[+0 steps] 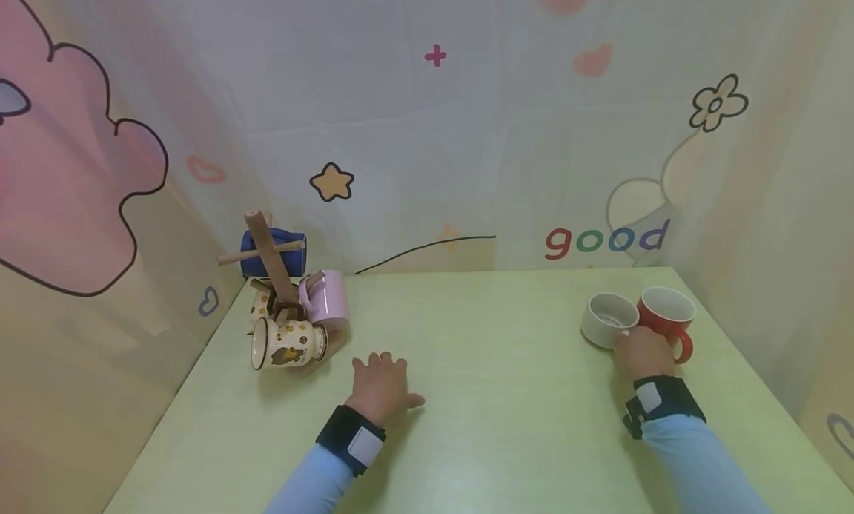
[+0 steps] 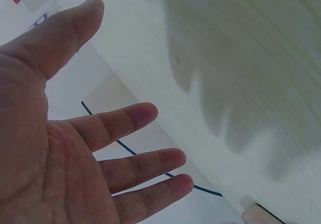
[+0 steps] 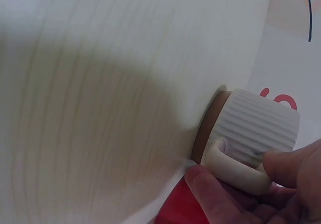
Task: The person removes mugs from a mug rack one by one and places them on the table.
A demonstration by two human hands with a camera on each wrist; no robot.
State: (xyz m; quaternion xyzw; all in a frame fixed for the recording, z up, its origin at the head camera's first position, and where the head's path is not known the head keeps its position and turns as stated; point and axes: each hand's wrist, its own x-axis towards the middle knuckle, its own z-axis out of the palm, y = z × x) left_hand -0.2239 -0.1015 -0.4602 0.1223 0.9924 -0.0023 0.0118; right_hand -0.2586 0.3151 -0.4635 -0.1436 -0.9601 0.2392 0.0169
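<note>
Far left on the green table (image 1: 507,395): wooden mug tree (image 1: 272,262) tipped over w/ a blue mug (image 1: 293,253), pink mug (image 1: 328,300) & cream patterned mug (image 1: 288,345) lying round it, the cream one on its side. Left hand (image 1: 380,386) just right of that pile, palm down above the tabletop, fingers (image 2: 131,122) spread & relaxed, holding nothing. Far right, near the back wall w/ "good" print (image 1: 606,239): white ribbed mug (image 1: 608,320) upright, touching a red mug (image 1: 667,315) beside it. Right hand (image 1: 644,354) pinches the white mug's handle (image 3: 231,170) btwn thumb & fingers; red mug sits against the palm side.
</note>
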